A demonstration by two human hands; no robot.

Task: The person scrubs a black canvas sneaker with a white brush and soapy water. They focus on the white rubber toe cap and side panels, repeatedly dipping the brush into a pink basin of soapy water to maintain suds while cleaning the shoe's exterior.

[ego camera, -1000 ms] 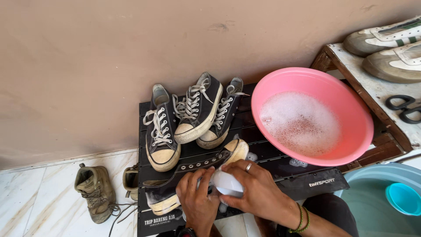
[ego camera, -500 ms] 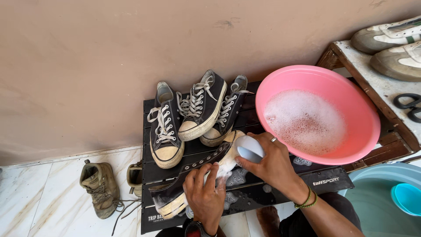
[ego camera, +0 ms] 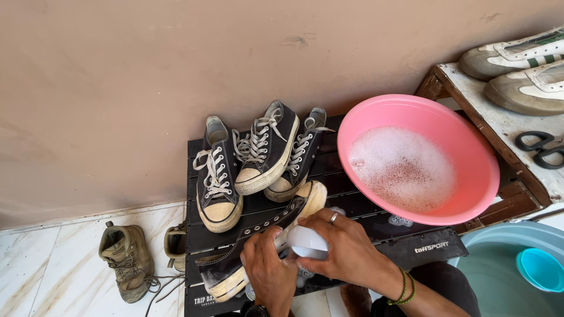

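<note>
A black canvas sneaker (ego camera: 258, 235) with a cream sole lies on its side on the low black slatted table (ego camera: 352, 191). My left hand (ego camera: 269, 271) grips it near the middle. My right hand (ego camera: 343, 249), with a ring and green bracelets, holds a white brush (ego camera: 306, 242) against the shoe's side. Foam clings to the table around the hands.
Three more black sneakers (ego camera: 258, 155) stand at the table's back by the wall. A pink basin (ego camera: 464, 141) of soapy water sits to the right. A wooden shelf (ego camera: 499, 123) holds white shoes (ego camera: 520, 56) and scissors (ego camera: 537, 149). Brown boots (ego camera: 123, 261) lie on the floor; a blue tub (ego camera: 505, 258) with a scoop (ego camera: 540, 269) stands lower right.
My right hand with the brush moved up toward the sneaker's toe, then back down to the middle of the shoe. The left hand kept its hold.
</note>
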